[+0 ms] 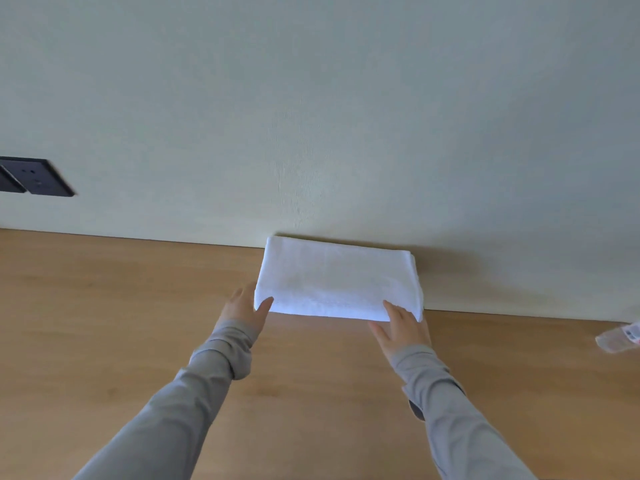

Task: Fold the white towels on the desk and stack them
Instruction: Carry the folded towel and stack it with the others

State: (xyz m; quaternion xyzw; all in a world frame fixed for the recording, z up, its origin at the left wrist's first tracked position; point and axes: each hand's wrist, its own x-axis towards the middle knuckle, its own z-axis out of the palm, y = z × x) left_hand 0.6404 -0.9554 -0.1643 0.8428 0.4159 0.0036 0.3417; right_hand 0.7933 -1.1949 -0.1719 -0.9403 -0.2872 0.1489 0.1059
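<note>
A folded white towel [337,278] lies on the wooden desk [121,306], its far edge against the pale wall. It looks like a thick rectangular bundle of more than one layer. My left hand [244,308] is at the towel's near left corner, thumb on top and fingers hidden beneath or behind the cloth. My right hand [401,327] is at the near right corner, thumb on top of the edge, the fingers partly hidden by the towel. Both arms wear grey sleeves.
A dark socket plate [38,176] is fixed to the wall at the far left. A clear plastic bottle [620,337] lies on the desk at the right edge of view. Bare wood stretches to the left and in front of the towel.
</note>
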